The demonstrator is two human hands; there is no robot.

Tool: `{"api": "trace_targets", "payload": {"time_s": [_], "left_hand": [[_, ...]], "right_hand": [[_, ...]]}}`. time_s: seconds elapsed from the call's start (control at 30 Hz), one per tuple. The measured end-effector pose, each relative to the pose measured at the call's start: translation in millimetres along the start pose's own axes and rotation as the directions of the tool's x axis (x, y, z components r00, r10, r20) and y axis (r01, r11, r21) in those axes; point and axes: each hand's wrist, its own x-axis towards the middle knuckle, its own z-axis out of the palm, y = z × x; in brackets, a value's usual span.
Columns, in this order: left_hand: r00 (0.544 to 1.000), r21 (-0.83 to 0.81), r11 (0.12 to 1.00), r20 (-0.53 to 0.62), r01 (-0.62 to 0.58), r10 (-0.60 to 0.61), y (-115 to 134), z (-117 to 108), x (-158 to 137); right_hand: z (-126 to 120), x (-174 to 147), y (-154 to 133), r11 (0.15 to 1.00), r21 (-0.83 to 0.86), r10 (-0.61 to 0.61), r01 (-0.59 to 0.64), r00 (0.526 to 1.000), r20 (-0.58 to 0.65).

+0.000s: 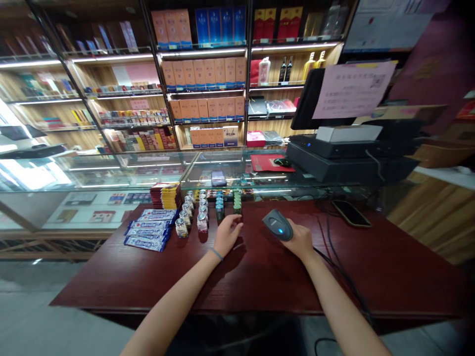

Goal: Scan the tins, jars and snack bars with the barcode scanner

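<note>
My right hand (300, 241) is closed round the handle of a dark grey barcode scanner (276, 225), whose small blue light is lit. My left hand (227, 234) hovers or rests just in front of a row of small green containers (237, 201); thumb and forefinger are apart, with nothing visible between them. Beside these stands a row of teal-topped containers (219, 203). Further left are small jars with silvery lids (202, 217) and more such jars (181, 225). Blue-and-white wrapped bars (148, 232) lie at the far left, near stacked red and yellow packets (165, 196).
The dark red desk (267, 282) meets a glass display counter (208, 165). A phone (352, 213) lies on the right, beside the scanner's black cable (334, 267). Behind stand a monitor (309, 99) with a paper sheet, a mouse (282, 162) on a red mat, and stocked shelves.
</note>
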Motion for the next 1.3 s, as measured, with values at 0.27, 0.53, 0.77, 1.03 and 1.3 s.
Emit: {"api": "trace_targets", "payload": {"time_s": [0.27,0.53,0.77,1.03,1.3], "left_hand": [[0.993,0.126,0.992,-0.117,-0.003,0.018,-20,31,34],[0.978,0.042,0.993,-0.178,0.113,-0.104,-52,42,31],[0.970,0.080,0.993,-0.235,0.085,-0.064,-49,42,30],[0.971,0.128,0.990,-0.237,0.058,-0.026,-43,40,28],[0.967,-0.228,0.966,-0.193,0.120,-0.165,-30,37,27]], "right_hand": [[-3,3,-3,1.000,0.013,-0.007,0.007,1.000,-0.011],[-2,4,-3,0.998,0.053,0.014,-0.014,1.000,0.008],[-6,6,-5,0.996,0.083,0.029,-0.029,1.000,0.001],[-8,9,-7,0.995,0.082,0.058,-0.060,0.998,0.032],[-7,6,-3,0.997,0.066,0.039,-0.043,0.998,0.058]]}}
